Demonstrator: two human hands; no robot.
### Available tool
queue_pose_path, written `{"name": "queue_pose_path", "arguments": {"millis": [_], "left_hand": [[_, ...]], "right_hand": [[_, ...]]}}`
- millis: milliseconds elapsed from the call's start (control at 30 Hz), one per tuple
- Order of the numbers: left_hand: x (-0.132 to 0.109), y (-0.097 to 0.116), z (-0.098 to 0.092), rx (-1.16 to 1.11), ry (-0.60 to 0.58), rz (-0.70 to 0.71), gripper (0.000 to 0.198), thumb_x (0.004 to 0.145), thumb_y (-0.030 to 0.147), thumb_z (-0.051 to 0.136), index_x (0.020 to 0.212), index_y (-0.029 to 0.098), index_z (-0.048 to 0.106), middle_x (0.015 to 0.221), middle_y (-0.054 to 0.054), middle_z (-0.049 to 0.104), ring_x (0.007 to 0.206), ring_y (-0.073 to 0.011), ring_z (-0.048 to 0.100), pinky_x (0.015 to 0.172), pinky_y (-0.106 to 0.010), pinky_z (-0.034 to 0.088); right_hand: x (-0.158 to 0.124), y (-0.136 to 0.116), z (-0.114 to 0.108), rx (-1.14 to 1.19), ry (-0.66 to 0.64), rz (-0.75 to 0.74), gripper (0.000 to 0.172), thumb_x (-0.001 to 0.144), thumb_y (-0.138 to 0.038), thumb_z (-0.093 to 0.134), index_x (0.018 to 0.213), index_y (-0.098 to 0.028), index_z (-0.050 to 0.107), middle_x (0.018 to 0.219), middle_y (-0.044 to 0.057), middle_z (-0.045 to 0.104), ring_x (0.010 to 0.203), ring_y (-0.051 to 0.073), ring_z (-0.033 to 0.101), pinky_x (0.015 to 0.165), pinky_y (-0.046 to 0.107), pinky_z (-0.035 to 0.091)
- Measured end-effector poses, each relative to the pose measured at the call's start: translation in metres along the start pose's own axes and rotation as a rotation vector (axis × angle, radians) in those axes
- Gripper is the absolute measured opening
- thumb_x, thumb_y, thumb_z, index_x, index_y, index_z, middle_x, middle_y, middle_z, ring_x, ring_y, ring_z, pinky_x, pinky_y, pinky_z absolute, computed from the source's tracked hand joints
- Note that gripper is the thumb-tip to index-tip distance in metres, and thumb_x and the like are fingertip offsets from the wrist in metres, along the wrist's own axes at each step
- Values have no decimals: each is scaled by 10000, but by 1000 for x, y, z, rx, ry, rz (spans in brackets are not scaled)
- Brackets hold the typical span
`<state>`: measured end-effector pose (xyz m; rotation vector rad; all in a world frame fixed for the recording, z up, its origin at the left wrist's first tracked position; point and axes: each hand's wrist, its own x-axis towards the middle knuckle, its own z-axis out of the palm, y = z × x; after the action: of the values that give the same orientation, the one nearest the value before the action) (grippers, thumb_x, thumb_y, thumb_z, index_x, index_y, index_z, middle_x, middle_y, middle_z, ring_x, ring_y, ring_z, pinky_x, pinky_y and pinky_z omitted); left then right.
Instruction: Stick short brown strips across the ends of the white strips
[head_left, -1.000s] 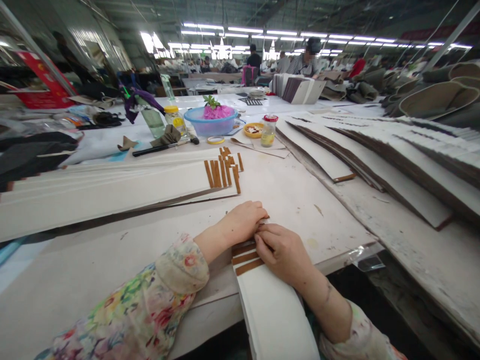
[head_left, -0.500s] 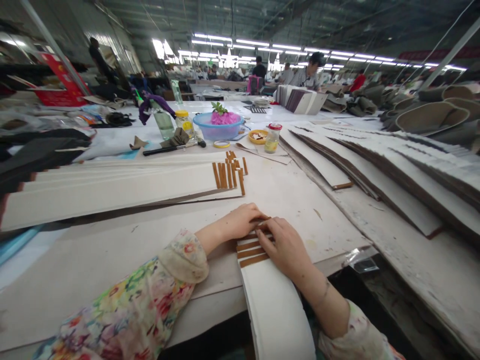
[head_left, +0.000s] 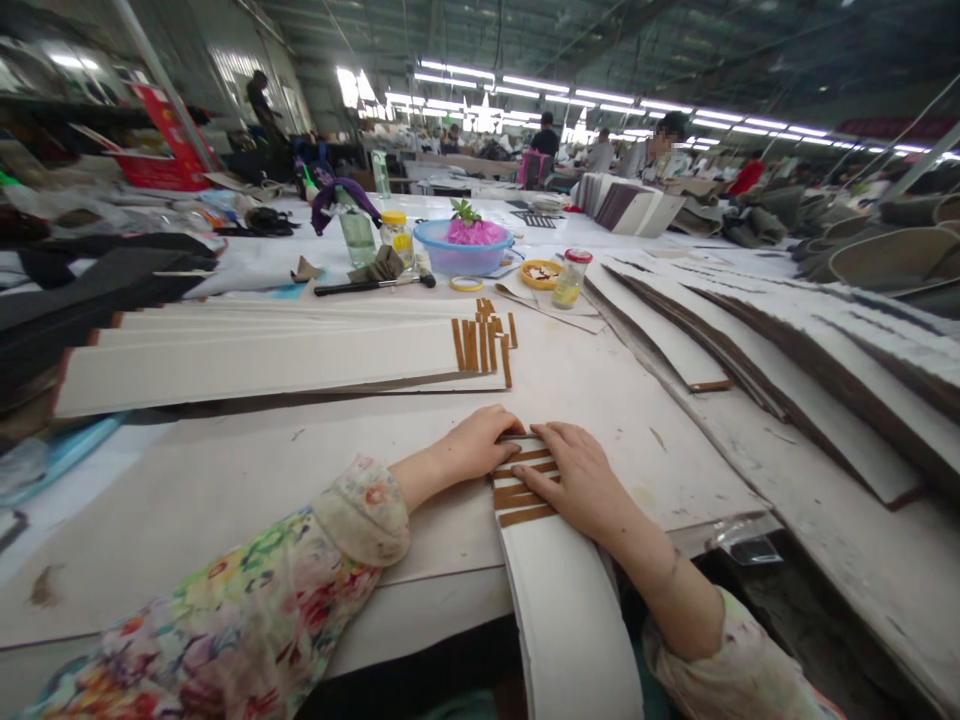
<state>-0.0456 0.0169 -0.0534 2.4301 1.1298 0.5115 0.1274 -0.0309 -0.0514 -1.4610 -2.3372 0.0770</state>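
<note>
A long white panel point(head_left: 564, 610) with several brown strips point(head_left: 525, 497) across its far end runs from the table toward me, and its near part bends down over the edge. At its far left corner, my left hand point(head_left: 480, 443) is closed, thumb on top and fingers curled around the end; the fingertips are partly hidden. My right hand point(head_left: 581, 475) rests on the panel's right side, fingers stretched out and thumb spread across the brown strips. On the left lies a stack of similar white panels point(head_left: 262, 362) with brown strips at their right ends.
Behind the stack are a black-handled brush point(head_left: 360, 288), a blue basin point(head_left: 459, 255), a yellow dish point(head_left: 538, 283) and a glass jar point(head_left: 571, 282). More white panels point(head_left: 679, 338) fan out at right. A person point(head_left: 664, 145) stands beyond the table.
My fingertips were close together at the panel's far end; now they are apart, with the right hand's fingers straighter. The view has turned left, so the surroundings appear farther right.
</note>
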Motion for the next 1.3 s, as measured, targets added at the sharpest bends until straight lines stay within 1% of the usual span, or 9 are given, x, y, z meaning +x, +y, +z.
{"name": "queue_pose_path", "arguments": {"millis": [267,467,567,667,767,900,1033,1133,1300], "left_hand": [[-2,7,-1,102,-28,43,68,798,164,510,838,150,564,857,-37,540,849,-162,483,782,-271,402],[-6,14,-1,300,-75,51,120,850,204,432,828,165,543,867,-43,497,808,-177,455,714,-298,406],[-10,8,-3,210,-70,56,120,846,213,455,866,165,563,870,-41,507,827,-168,464,751,-289,404],[-15,1,-5,82,-2,61,115,827,221,503,895,158,572,891,-42,529,876,-163,470,807,-280,392],[-19,-2,-6,56,48,52,92,816,210,519,868,151,567,896,-45,537,889,-165,468,822,-281,385],[-21,0,-8,188,-9,96,125,849,224,465,836,149,564,892,-53,535,861,-172,461,788,-286,388],[-27,2,-13,327,-76,168,193,883,220,394,970,177,560,980,-54,540,896,-183,454,802,-308,375],[-34,-1,-15,242,-42,120,249,900,264,362,1039,204,561,1021,-44,546,934,-171,461,840,-302,368],[-47,-5,-16,119,75,17,283,889,310,380,974,169,610,1057,-68,547,992,-177,473,899,-313,354]], "right_hand": [[4,-2,-4,61,-62,-53,338,781,-410,530,1027,-178,533,967,86,552,948,233,493,844,375,396],[5,-13,-10,-66,-94,-44,230,809,-382,506,864,-166,565,845,75,542,862,218,504,783,346,417],[5,-14,-11,-104,-95,-49,239,814,-387,498,882,-169,569,837,71,543,840,215,509,759,338,421],[4,-11,-10,-103,-83,-64,268,822,-398,479,946,-175,563,849,71,550,847,219,512,758,337,418],[3,-9,-9,-90,-67,-74,279,829,-398,465,989,-189,557,850,69,557,848,220,517,756,335,413],[4,-11,-11,-98,-93,-75,250,830,-386,469,967,-204,573,849,67,557,822,213,522,742,329,411],[6,-13,-12,-148,-131,-90,233,834,-381,459,913,-199,583,811,68,555,787,213,526,716,337,414],[4,-11,-9,-127,-123,-88,261,836,-384,455,957,-184,571,871,78,572,840,218,530,760,352,418],[-5,0,3,-34,-21,-33,422,855,-414,405,1142,-122,504,1124,133,543,1047,248,477,899,398,385]]}}
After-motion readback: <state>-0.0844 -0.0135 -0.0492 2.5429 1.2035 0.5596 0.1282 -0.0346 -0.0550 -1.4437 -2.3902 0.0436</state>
